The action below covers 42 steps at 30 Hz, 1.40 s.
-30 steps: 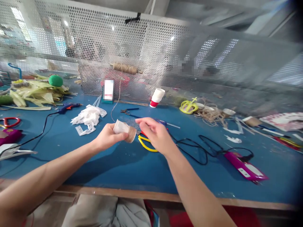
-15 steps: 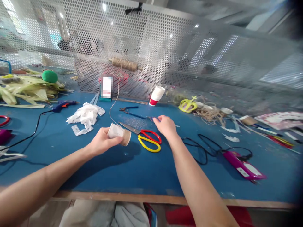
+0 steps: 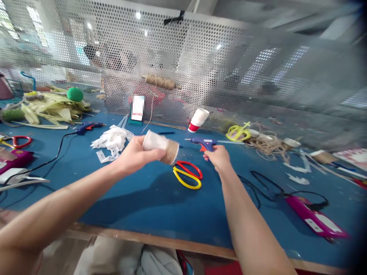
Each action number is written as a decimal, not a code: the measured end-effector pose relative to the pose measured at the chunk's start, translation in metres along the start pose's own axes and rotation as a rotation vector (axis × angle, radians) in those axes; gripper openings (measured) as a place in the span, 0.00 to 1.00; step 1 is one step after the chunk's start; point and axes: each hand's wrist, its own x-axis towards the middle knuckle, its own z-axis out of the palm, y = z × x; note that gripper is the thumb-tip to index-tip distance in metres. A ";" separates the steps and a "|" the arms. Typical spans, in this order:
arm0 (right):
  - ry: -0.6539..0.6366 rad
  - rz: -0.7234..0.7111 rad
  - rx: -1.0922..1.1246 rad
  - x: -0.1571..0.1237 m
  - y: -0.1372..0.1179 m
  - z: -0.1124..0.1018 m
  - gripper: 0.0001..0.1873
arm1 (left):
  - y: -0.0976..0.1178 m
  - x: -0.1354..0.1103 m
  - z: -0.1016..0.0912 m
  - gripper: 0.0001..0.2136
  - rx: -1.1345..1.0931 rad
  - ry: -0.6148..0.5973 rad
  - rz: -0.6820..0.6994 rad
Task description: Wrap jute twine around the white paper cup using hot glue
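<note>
My left hand (image 3: 134, 156) is closed round a paper cup (image 3: 160, 145) lying sideways, its lower half wrapped in brown twine. A strand of twine runs from the cup up to a spool (image 3: 160, 81) on the mesh wall. My right hand (image 3: 218, 157) is wrapped round the handle of a blue glue gun (image 3: 203, 143), its nozzle pointing left, just above the blue table (image 3: 149, 198). Red and yellow scissors (image 3: 187, 175) lie on the table between my two hands.
A red and white cup stack (image 3: 197, 119) stands near the mesh wall. White crumpled strips (image 3: 112, 139), a second glue gun (image 3: 88, 127), a purple power strip (image 3: 312, 217) with black cable, loose twine (image 3: 266, 144) and leaf scraps (image 3: 48, 109) lie around.
My right hand reached past the scissors, took hold of the blue glue gun and lifted it. My left hand raised the cup slightly.
</note>
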 end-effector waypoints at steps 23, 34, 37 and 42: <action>-0.755 -0.158 1.093 -0.116 -0.066 -0.003 0.08 | -0.054 -0.033 -0.001 0.09 0.120 -0.350 -0.212; -0.539 -0.230 1.031 -0.108 -0.057 -0.016 0.13 | -0.061 -0.024 -0.003 0.13 0.031 -0.118 -0.201; -0.485 -0.275 0.835 -0.105 -0.051 -0.029 0.11 | -0.061 -0.016 -0.013 0.11 0.150 -0.001 -0.121; -0.536 -0.413 0.514 -0.112 -0.052 -0.038 0.12 | -0.059 -0.010 -0.022 0.07 0.376 0.046 0.069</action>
